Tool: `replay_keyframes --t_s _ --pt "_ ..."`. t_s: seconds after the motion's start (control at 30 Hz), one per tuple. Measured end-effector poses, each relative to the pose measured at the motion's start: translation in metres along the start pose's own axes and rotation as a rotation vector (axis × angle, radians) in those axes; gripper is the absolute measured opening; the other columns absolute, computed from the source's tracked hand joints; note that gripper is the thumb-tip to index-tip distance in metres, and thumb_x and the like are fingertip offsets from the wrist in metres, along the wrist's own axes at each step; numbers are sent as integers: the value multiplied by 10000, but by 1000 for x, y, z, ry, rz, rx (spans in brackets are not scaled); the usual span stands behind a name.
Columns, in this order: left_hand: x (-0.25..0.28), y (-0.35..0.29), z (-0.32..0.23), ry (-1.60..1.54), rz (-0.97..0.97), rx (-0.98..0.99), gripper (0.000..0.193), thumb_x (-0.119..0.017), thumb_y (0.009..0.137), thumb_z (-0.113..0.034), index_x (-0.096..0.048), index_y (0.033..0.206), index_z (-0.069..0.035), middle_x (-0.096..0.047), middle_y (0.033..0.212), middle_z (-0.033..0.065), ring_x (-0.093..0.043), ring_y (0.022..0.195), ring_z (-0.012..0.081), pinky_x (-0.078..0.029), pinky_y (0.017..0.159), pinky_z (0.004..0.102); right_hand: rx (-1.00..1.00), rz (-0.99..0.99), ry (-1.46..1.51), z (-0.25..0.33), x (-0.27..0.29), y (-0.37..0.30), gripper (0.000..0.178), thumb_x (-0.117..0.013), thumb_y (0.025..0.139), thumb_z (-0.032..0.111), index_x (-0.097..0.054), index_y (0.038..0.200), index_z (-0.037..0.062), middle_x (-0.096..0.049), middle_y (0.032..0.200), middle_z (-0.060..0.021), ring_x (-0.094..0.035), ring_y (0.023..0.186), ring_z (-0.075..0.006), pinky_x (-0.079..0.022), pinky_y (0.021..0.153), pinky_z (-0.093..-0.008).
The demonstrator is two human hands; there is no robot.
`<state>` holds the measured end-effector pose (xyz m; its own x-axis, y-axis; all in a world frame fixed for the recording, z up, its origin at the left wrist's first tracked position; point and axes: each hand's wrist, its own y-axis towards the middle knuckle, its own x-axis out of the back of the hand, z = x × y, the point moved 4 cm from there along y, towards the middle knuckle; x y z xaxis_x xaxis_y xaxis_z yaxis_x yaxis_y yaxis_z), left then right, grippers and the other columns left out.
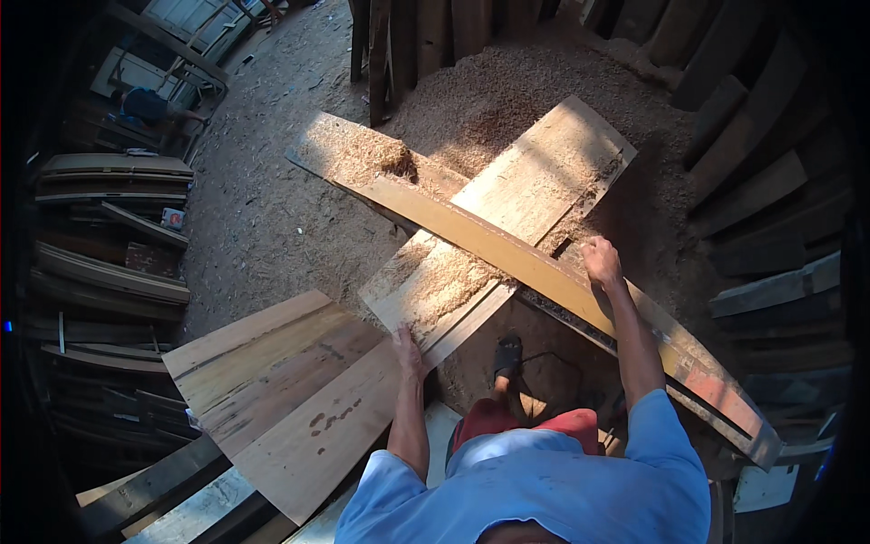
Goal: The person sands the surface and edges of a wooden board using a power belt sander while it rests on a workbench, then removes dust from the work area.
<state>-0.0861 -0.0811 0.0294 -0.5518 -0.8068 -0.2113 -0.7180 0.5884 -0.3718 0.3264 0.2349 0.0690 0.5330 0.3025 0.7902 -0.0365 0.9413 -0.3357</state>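
Note:
A wide pale plank point(535, 172) lies slantwise under a long yellow-brown bar point(471, 240), with wood shavings point(444, 286) heaped on its near part. My left hand point(410, 352) is at the plank's near left end, its fingers curled at the edge and partly hidden. Just beyond the bar, my right hand point(602, 261) is closed beside the plank's right edge, with its forearm reaching over the bar. Whatever lies inside those fingers is too small to make out. A long narrow bench point(716, 422) runs beneath the bar, its far left end covered in shavings.
Flat boards point(263, 363) lie side by side at my left. Stacked timber point(113, 272) lines the left side, and upright planks point(770, 190) stand along the right. A large shavings heap point(535, 77) is at the back. Another person point(149, 106) is at the far left.

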Motion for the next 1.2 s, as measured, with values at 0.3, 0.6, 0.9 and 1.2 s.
replay_keyframes --t_s 0.3,0.6,0.9,1.2 --pt "6 -4 6 -53 -4 114 582 -551 1091 -448 -494 1468 -8 -630 1348 94 -613 1202 214 -493 1057 406 38 -192 218 53 -58 21 548 -667 927 412 -641 811 -123 -659 775 -342 -687 741 -414 -501 686 -539" --pt "-25 85 -17 -10 -93 5 560 -583 1069 -495 -579 1334 -2 -684 1217 93 -670 1071 213 -549 965 394 159 -243 331 110 -71 124 492 -705 894 299 -482 611 -36 -399 554 -47 -410 553 -158 -359 523 -439" --pt "-36 100 -27 129 -123 113 572 -558 1086 -492 -602 1331 24 -680 1237 102 -618 1099 200 -491 968 364 239 204 107 139 -21 97 495 -638 917 380 -678 983 -109 -722 963 -298 -725 933 -394 -537 842 -470" --pt "-48 81 -23 119 -135 -151 504 -501 1121 -419 -589 1338 28 -695 1204 104 -635 1102 200 -501 980 360 258 160 -151 24 26 -108 754 -777 869 462 -556 1423 -1 -627 1334 -282 -573 1271 -466 -464 1054 -558"
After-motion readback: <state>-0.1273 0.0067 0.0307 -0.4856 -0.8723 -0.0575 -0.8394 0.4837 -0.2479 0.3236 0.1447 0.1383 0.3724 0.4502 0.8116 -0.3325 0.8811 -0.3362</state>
